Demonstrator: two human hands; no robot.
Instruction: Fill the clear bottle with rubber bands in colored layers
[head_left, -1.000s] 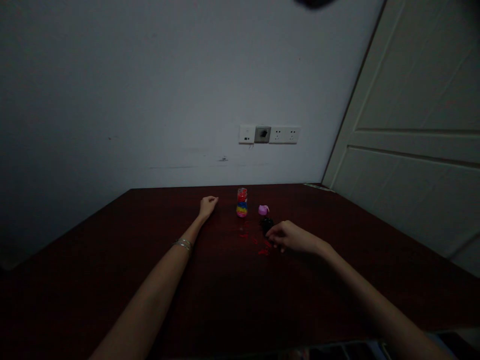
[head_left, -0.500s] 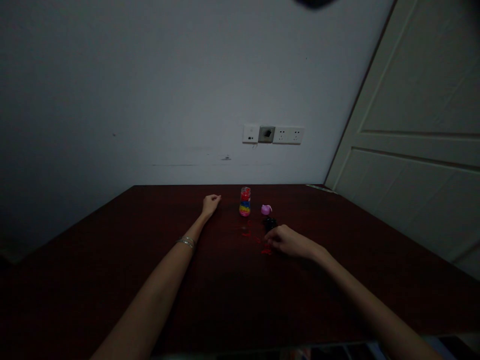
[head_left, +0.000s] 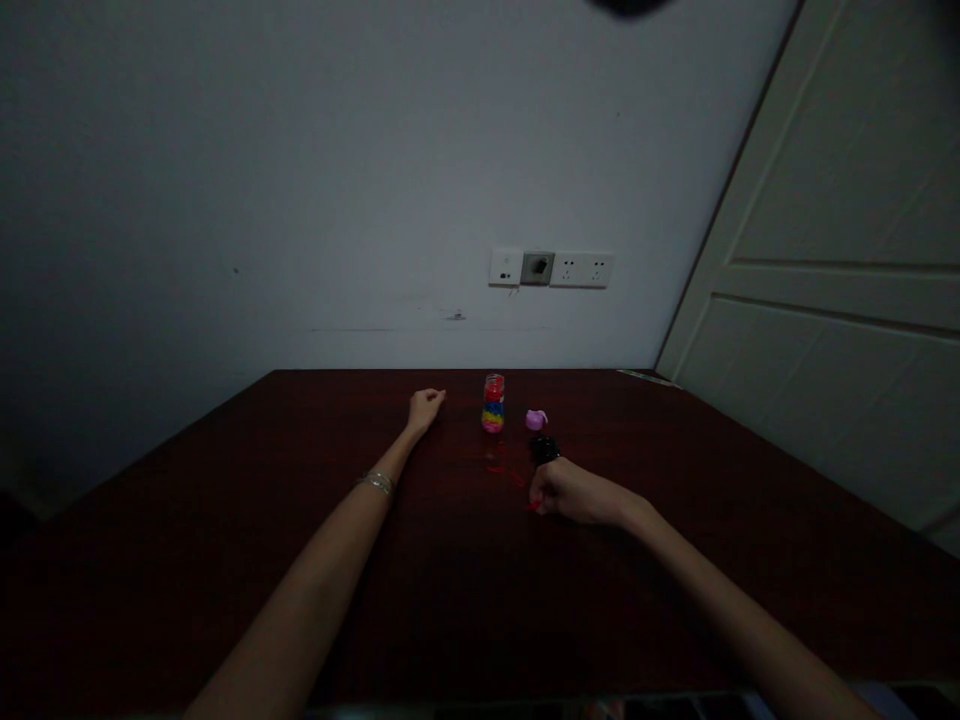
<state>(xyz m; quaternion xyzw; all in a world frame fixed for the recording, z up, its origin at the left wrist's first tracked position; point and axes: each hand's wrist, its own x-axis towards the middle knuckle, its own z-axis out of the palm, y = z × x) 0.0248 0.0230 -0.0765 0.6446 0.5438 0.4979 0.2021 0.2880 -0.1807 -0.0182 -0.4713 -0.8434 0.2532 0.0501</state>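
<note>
An uncapped clear jar stands upright on the dark red table, filled with layers of pink, yellow, blue and red pieces. To its right lies a pink lid. A black pile sits just beyond my right hand, whose fingers are pinched on a small red piece at the tabletop. A few thin red pieces lie between that hand and the jar. My left hand rests on the table left of the jar, its fingers curled closed; whatever they may hold is hidden.
The dark red table meets a pale wall with a row of sockets. A white panelled door stands at the right. A thin flat strip lies at the table's back right corner.
My right hand has moved slightly nearer to me and its fingers have closed on the red piece. My left hand keeps its place beside the jar. The view has shifted slightly.
</note>
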